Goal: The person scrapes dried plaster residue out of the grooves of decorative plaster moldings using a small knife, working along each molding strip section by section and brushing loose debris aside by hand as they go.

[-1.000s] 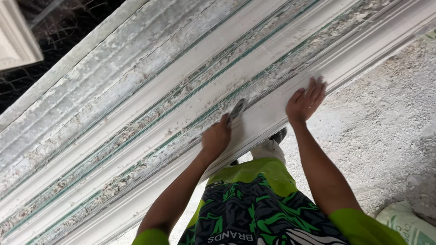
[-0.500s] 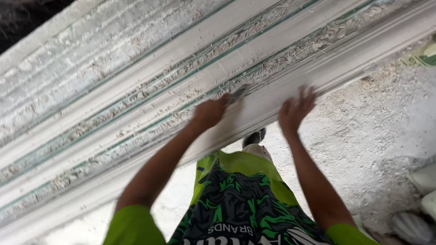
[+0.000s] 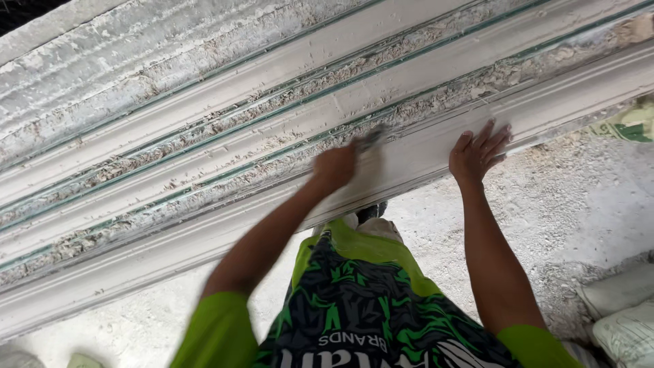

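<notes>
Head view, looking down. A long white plaster moulding [image 3: 204, 235] runs across the frame from lower left to upper right, one of several lying side by side on a crusted bench [image 3: 136, 75]; thin green lines and rough plaster crumbs show in the gaps between them. The left hand [image 3: 335, 167] is closed around a small scraper [image 3: 371, 140], whose grey blade sticks out past the knuckles and meets the upper edge of the nearest moulding; the hand is blurred, so the exact finger wrap on the handle cannot be told. The right hand [image 3: 479, 151] is open, fingers spread, palm flat against the face of the same moulding, well to the right of the scraper; it grips nothing. Both forearms reach out from bright green sleeves [image 3: 218, 334]. Below the moulding, a dusty white floor [image 3: 579, 204]. White sacks [image 3: 623, 313] lie at the lower right edge.
</notes>
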